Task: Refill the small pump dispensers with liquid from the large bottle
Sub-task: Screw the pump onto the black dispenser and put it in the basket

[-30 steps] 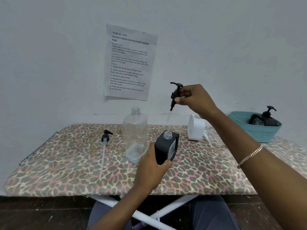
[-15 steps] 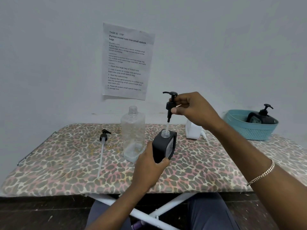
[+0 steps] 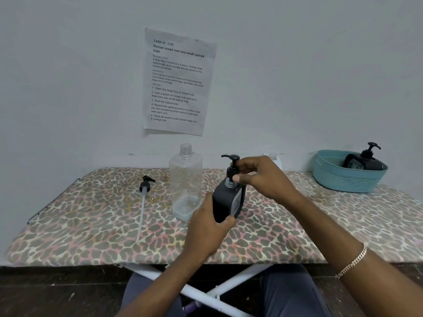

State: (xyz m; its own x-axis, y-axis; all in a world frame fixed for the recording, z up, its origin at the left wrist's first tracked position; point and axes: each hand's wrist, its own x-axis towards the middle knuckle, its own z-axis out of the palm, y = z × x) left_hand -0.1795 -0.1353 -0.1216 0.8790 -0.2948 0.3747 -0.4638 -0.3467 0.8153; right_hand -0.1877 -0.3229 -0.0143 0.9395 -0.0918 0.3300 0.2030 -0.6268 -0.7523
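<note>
Over the near dispenser, gripped by the left hand, the right hand has lowered its pinched pump in (screwing remains, I'd say).

Dim, even, bluish-grey light; source unclear. Wall reads flat grey all over. Faint soft shadow under paper sheet at 12 o'clock. Table edge bows at 6: wide-angle bend. Floor murky at 7.

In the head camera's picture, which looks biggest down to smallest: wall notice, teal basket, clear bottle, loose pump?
1. wall notice
2. teal basket and clear bottle: too alike to rank
3. loose pump
</note>
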